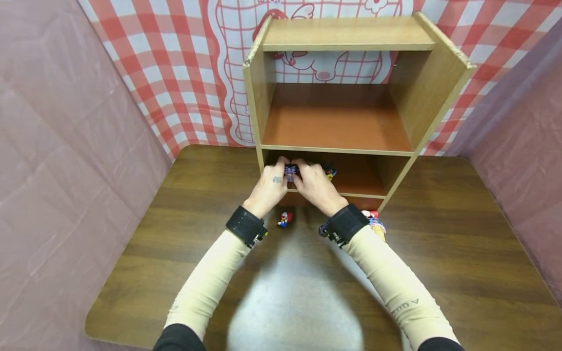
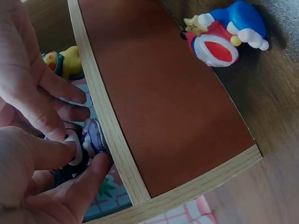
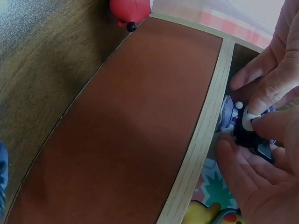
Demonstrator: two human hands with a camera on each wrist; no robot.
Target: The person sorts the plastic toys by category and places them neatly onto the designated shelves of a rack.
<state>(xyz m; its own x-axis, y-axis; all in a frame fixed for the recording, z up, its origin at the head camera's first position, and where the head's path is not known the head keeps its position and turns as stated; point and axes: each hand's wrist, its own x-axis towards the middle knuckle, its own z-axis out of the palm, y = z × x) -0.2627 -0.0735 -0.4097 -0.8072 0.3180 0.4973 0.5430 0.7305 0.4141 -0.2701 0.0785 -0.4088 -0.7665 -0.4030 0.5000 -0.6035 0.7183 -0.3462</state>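
A small purple and black figurine (image 1: 290, 171) with a white face patch is at the left end of the lower shelf, just behind its front edge. My left hand (image 1: 269, 189) pinches it between thumb and fingers from the left. From the other side my right hand (image 1: 317, 186) holds it too, thumb on its dark body in the right wrist view, where the figurine (image 3: 245, 123) lies tilted between both hands. A yellow figurine (image 2: 71, 63) with red cheeks stands close to the right hand on the same shelf.
A wooden shelf unit (image 1: 338, 146) stands at the table's back. In front of its reddish base board (image 2: 154, 102) lies a red, white and blue figurine (image 1: 284, 219). Another colourful figure (image 1: 376, 226) lies by the right front corner, partly behind the right forearm. A checked cloth (image 1: 175, 73) hangs behind.
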